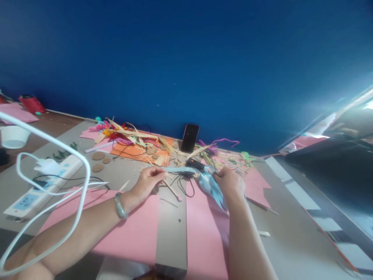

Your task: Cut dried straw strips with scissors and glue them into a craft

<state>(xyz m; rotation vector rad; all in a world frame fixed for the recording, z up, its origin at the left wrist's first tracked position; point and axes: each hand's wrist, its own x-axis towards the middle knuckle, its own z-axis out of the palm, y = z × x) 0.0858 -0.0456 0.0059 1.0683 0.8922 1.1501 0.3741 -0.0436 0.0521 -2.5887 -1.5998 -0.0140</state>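
My left hand (149, 180) pinches the end of a light blue paper strip (179, 170) that stretches across to my right hand. My right hand (230, 183) is closed on the bunched blue paper piece (211, 186), which hangs down below it over a pink sheet (204, 229). A green bangle (119, 205) sits on my left wrist. A thin stick with a pink tip (172, 190) and a black cable (183, 182) lie on the grey table (171, 233) between my hands.
A dark phone (189, 137) leans upright against the blue wall. Behind the hands lies a heap of straw strips, pipe cleaners and an orange sheet (131, 151). A white power strip (40, 186) with white cables lies at left. A white bowl (13, 136) stands far left.
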